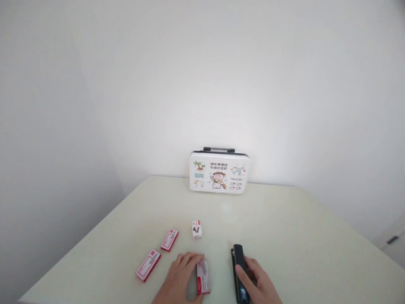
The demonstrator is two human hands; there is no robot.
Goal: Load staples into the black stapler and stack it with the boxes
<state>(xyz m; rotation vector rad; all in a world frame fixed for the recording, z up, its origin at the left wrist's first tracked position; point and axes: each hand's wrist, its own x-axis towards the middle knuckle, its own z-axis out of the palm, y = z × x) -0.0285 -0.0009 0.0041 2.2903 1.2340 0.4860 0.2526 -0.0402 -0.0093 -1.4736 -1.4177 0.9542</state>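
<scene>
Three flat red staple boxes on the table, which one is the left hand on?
The nearest red staple box, under the left hand fingertips. The other two lie untouched farther left.

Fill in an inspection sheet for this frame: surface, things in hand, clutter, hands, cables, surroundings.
Surface: pale table, bare in most places.
Things in hand: red staple box under the left hand; black stapler lying flat under the right hand.
Clutter: two more red boxes at left, a small white box upright, a printed carry case standing against the wall.
Hands: both rest on their things; neither thing is lifted.
Cables: nothing seen.
Surroundings: plain white walls; no other person seen.
</scene>
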